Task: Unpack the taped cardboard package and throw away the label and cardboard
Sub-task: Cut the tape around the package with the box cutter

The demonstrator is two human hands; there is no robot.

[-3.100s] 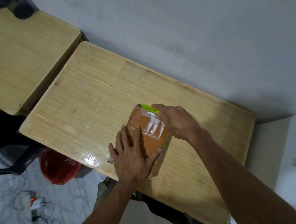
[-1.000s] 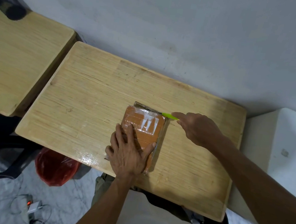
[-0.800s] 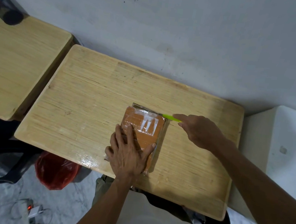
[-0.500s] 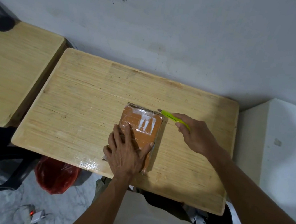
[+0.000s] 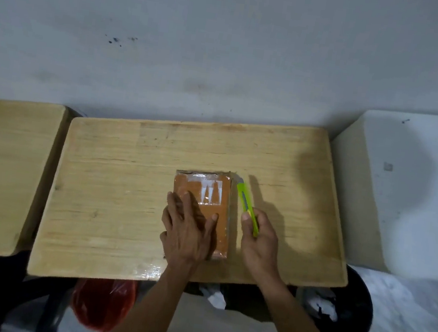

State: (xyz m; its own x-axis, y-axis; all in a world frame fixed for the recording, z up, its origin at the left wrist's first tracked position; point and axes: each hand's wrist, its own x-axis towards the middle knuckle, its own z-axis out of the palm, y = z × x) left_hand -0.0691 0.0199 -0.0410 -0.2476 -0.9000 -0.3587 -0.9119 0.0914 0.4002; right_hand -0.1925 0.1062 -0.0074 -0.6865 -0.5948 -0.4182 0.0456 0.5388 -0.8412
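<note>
A flat orange cardboard package [image 5: 222,194], wrapped in clear tape with a white label [image 5: 210,192] on top, lies on the wooden table [image 5: 115,180]. My left hand [image 5: 188,228] lies flat on its near half, fingers spread, pressing it down. My right hand [image 5: 257,243] grips a lime-green utility knife [image 5: 246,205] just right of the package. The knife's tip sits at the package's far right corner, along its right edge.
A second wooden table [image 5: 2,173] stands to the left, with a dark object at its far corner. A white block [image 5: 404,190] stands on the right. Under the table are a red plastic bag [image 5: 102,303] and a dark bin [image 5: 346,313] holding white scraps.
My right hand has swung the knife from the package's far edge round to its right side and drawn back toward me. The left hand stays pressed on the package. The camera view has shifted.
</note>
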